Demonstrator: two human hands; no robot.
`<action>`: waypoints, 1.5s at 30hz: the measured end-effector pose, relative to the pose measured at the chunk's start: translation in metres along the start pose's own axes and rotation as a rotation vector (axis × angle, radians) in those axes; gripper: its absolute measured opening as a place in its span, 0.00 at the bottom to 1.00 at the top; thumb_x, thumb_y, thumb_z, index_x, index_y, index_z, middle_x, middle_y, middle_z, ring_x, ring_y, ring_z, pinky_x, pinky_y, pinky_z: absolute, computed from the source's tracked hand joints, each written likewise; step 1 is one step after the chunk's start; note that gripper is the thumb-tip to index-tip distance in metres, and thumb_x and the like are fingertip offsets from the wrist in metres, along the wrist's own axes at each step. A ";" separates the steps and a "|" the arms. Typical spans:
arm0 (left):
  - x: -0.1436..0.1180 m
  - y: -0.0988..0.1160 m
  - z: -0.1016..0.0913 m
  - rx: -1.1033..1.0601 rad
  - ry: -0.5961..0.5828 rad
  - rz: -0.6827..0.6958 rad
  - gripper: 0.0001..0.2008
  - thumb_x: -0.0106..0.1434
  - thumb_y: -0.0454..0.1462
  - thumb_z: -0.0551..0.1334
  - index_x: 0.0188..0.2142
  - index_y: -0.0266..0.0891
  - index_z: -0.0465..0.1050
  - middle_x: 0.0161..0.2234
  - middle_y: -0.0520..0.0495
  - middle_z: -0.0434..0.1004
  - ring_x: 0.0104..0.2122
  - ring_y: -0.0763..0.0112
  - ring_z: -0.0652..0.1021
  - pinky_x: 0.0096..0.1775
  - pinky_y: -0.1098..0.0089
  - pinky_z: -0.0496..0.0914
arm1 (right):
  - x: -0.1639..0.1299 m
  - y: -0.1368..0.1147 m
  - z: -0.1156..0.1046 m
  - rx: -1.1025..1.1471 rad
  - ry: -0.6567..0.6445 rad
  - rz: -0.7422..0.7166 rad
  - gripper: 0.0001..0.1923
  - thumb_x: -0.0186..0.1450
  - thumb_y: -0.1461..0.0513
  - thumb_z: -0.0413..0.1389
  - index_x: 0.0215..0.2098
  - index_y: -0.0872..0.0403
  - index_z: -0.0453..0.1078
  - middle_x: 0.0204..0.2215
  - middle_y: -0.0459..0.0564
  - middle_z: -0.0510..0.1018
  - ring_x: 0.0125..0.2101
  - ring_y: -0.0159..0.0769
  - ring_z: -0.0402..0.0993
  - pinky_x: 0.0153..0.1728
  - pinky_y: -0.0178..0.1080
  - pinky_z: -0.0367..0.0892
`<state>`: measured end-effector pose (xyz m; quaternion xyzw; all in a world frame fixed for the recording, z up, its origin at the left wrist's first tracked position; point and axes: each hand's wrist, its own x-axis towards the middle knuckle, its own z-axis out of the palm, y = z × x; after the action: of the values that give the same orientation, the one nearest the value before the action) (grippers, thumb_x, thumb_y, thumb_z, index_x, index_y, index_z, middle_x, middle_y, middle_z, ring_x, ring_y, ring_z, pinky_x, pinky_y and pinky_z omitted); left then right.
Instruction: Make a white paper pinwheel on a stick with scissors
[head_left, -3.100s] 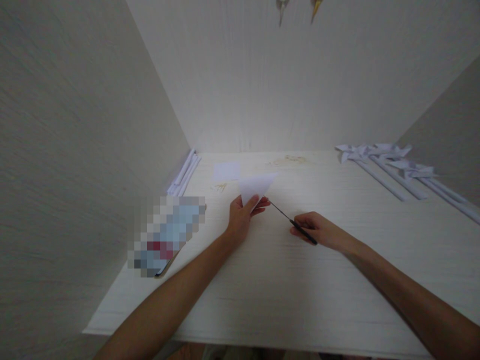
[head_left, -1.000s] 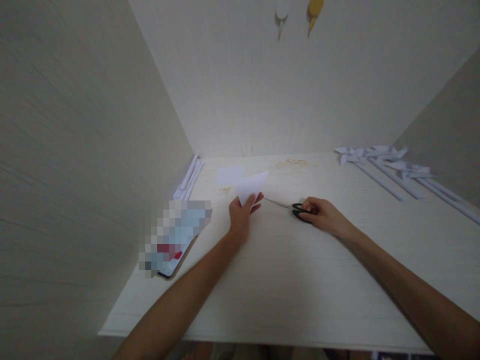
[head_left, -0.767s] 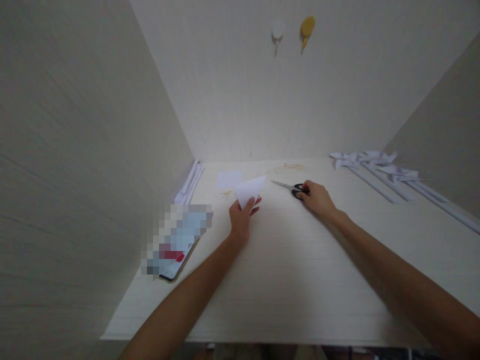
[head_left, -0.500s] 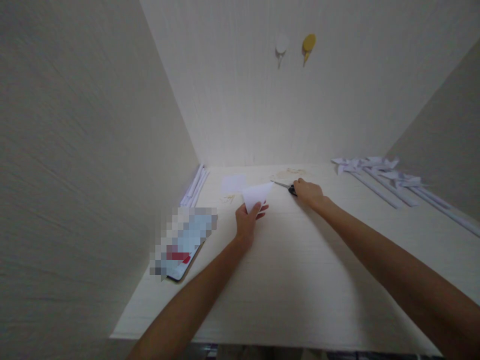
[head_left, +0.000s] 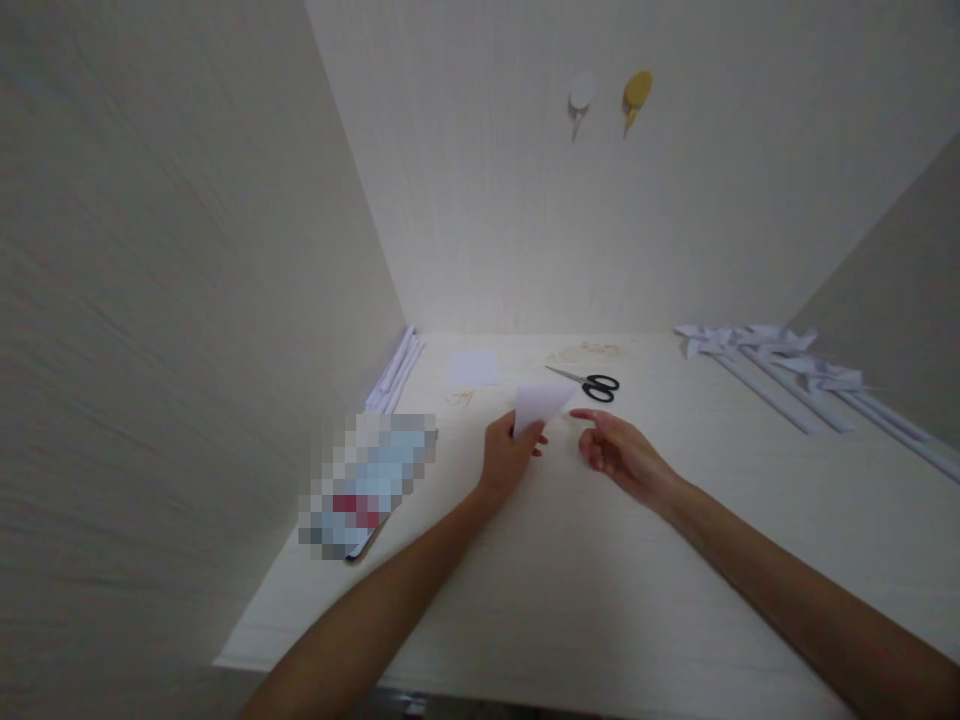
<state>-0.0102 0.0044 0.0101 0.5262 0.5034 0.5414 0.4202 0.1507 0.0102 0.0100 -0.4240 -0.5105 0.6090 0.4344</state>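
Note:
A folded piece of white paper (head_left: 538,402) is held between the thumb and fingers of my left hand (head_left: 511,448), above the table. My right hand (head_left: 616,452) is just to the right of the paper, index finger stretched towards it and the other fingers curled, with nothing in it. Behind my right hand, a pair of scissors (head_left: 592,383) with black handles lies on the table, blades pointing left. A flat white paper square (head_left: 473,368) lies behind my left hand.
White paper rolls (head_left: 395,368) lie by the left wall, with a phone (head_left: 375,490), partly pixelated, nearer me. Paper pinwheels (head_left: 772,345) on rolled paper sticks lie at the right. Rubber bands (head_left: 461,398) sit near the square. A white hook (head_left: 580,95) and a yellow hook (head_left: 637,92) are on the back wall.
My right hand has let go of the scissors, leaving them on the table, and has come nearer to the paper. My left hand, still holding the paper, has shifted slightly right.

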 end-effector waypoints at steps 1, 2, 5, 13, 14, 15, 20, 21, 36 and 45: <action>-0.002 0.000 0.000 0.040 -0.047 0.037 0.06 0.51 0.37 0.58 0.23 0.35 0.69 0.17 0.51 0.69 0.16 0.76 0.68 0.19 0.75 0.63 | -0.005 0.003 0.002 0.144 -0.017 0.030 0.23 0.56 0.47 0.50 0.41 0.55 0.62 0.16 0.42 0.68 0.15 0.26 0.58 0.16 0.30 0.52; -0.004 0.000 0.000 0.080 -0.100 0.079 0.06 0.52 0.37 0.57 0.23 0.36 0.69 0.17 0.52 0.68 0.16 0.77 0.67 0.18 0.76 0.62 | -0.007 0.005 0.004 0.260 -0.009 0.046 0.22 0.54 0.47 0.52 0.39 0.54 0.63 0.16 0.41 0.67 0.15 0.25 0.58 0.16 0.30 0.53; -0.007 -0.002 -0.001 0.225 -0.233 0.209 0.07 0.54 0.36 0.55 0.23 0.37 0.69 0.18 0.52 0.67 0.17 0.78 0.67 0.19 0.77 0.61 | -0.007 0.007 0.002 0.460 0.031 0.101 0.18 0.50 0.47 0.56 0.29 0.52 0.65 0.15 0.41 0.67 0.15 0.25 0.59 0.16 0.29 0.55; -0.006 0.001 -0.001 0.388 -0.367 0.354 0.10 0.56 0.36 0.55 0.23 0.37 0.72 0.20 0.49 0.69 0.21 0.76 0.68 0.25 0.76 0.62 | -0.002 0.010 -0.002 0.576 0.057 0.128 0.11 0.49 0.56 0.60 0.22 0.55 0.68 0.14 0.40 0.67 0.15 0.22 0.59 0.16 0.27 0.56; -0.006 0.001 -0.001 0.365 -0.372 0.321 0.08 0.55 0.37 0.56 0.25 0.37 0.73 0.22 0.48 0.71 0.21 0.76 0.69 0.25 0.76 0.63 | -0.002 0.011 -0.002 0.564 0.054 0.125 0.11 0.50 0.56 0.60 0.22 0.55 0.68 0.14 0.40 0.67 0.15 0.22 0.60 0.16 0.27 0.56; -0.006 0.001 -0.001 0.336 -0.375 0.280 0.07 0.54 0.38 0.58 0.28 0.37 0.74 0.23 0.47 0.72 0.23 0.75 0.70 0.24 0.76 0.63 | -0.002 0.011 -0.002 0.553 0.053 0.120 0.10 0.50 0.56 0.60 0.22 0.55 0.68 0.14 0.40 0.67 0.15 0.22 0.60 0.16 0.27 0.56; -0.006 0.001 -0.003 0.067 -0.424 0.055 0.17 0.47 0.44 0.63 0.35 0.36 0.74 0.29 0.43 0.73 0.22 0.73 0.72 0.19 0.76 0.66 | -0.002 0.012 -0.002 0.542 0.047 0.082 0.10 0.51 0.56 0.59 0.22 0.55 0.68 0.15 0.40 0.68 0.16 0.23 0.61 0.17 0.28 0.57; -0.006 0.001 -0.003 0.008 -0.433 0.018 0.19 0.47 0.45 0.63 0.36 0.35 0.74 0.28 0.43 0.73 0.21 0.73 0.71 0.18 0.76 0.66 | -0.002 0.012 -0.002 0.545 0.045 0.078 0.10 0.50 0.56 0.59 0.22 0.55 0.68 0.15 0.40 0.68 0.16 0.22 0.61 0.17 0.28 0.57; 0.004 -0.008 -0.003 -0.065 -0.200 -0.062 0.21 0.54 0.50 0.54 0.25 0.33 0.73 0.21 0.45 0.74 0.21 0.71 0.72 0.22 0.73 0.65 | -0.006 0.010 0.003 0.452 0.083 -0.003 0.09 0.44 0.65 0.60 0.26 0.55 0.70 0.22 0.44 0.73 0.22 0.28 0.66 0.23 0.32 0.60; 0.003 -0.004 -0.003 -0.116 -0.198 -0.171 0.14 0.47 0.43 0.63 0.31 0.35 0.73 0.26 0.48 0.74 0.24 0.70 0.72 0.26 0.72 0.66 | -0.007 0.012 0.005 0.390 0.075 0.004 0.10 0.46 0.61 0.62 0.27 0.55 0.71 0.25 0.47 0.77 0.29 0.37 0.71 0.35 0.42 0.65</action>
<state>-0.0138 0.0071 0.0070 0.5069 0.4703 0.4773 0.5423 0.1464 0.0014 -0.0011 -0.3553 -0.3653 0.6811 0.5258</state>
